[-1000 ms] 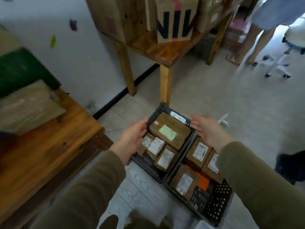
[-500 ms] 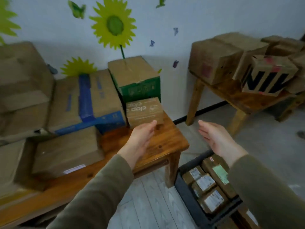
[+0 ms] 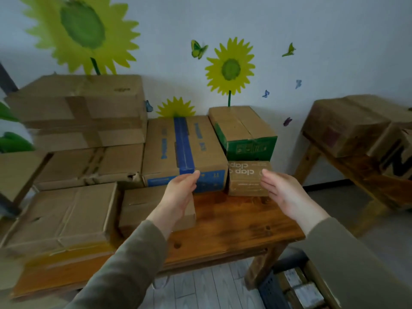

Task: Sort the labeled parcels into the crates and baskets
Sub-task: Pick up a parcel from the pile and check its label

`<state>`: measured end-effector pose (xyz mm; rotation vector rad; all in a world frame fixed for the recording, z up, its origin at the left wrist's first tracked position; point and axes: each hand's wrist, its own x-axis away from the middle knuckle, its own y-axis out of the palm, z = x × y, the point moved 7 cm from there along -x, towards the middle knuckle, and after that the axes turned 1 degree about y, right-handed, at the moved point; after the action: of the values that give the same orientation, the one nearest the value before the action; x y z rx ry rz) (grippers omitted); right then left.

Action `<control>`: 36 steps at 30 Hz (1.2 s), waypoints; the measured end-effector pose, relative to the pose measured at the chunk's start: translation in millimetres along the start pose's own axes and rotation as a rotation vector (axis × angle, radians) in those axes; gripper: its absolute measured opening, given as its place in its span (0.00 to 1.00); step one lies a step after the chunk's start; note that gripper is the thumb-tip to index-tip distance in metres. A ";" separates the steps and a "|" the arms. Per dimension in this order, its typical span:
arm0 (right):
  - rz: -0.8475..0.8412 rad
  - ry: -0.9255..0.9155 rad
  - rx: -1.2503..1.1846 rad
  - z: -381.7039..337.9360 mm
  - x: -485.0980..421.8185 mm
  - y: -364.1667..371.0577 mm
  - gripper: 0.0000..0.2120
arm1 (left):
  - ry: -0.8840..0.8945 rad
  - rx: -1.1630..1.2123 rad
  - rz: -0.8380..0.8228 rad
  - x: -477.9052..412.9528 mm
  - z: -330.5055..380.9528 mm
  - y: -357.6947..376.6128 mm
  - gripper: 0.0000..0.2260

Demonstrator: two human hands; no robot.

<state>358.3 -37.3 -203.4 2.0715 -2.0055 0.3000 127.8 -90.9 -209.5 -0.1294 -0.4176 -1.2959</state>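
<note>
Left hand (image 3: 180, 194), right hand (image 3: 284, 192) now nearer clap box (image 3: 244, 182), both spread, empty.

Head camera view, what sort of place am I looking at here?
Probably a small parcel-sorting or storage room: taped cardboard boxes stacked on a wooden table, a dark crate of labelled parcels on the floor, sunflower decals on the wall.

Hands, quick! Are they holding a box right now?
Left hand: open, holding nothing.
Right hand: open, holding nothing, close to the small clap box.
</note>
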 end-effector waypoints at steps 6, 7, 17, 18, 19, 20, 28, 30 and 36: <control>-0.016 0.001 0.017 -7.7 -14.5 0.3 0.25 | 0.020 0.018 0.014 -10.9 5.9 4.1 0.24; -0.017 0.004 0.016 -9.1 -19.4 -3.0 0.25 | 0.022 0.016 0.013 -15.2 5.8 7.9 0.24; -0.028 0.056 0.070 -22.3 -105.8 -65.8 0.20 | -0.024 0.012 0.098 -85.1 -11.0 76.5 0.23; -0.029 0.063 0.081 -21.3 -116.2 -72.5 0.21 | -0.034 0.015 0.114 -92.2 -14.3 82.8 0.23; -0.031 0.076 0.094 -20.4 -128.2 -79.7 0.23 | -0.043 0.023 0.136 -101.1 -17.9 90.0 0.22; -0.035 0.086 0.109 -18.8 -139.3 -85.8 0.25 | -0.058 0.035 0.158 -109.3 -22.8 95.4 0.22; -0.017 0.200 0.191 18.5 -210.7 -113.6 0.24 | -0.182 0.017 0.317 -152.6 -71.2 120.1 0.12; -0.003 0.247 0.208 36.2 -223.1 -115.6 0.25 | -0.221 0.022 0.352 -158.8 -83.1 125.9 0.06; -0.021 0.372 0.259 74.4 -238.7 -106.8 0.24 | -0.277 0.003 0.339 -177.6 -109.5 136.1 0.14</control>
<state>455.0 169.0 -351.8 1.9911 -1.7946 0.9112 245.1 72.0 -357.1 -0.3643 -0.6065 -0.9452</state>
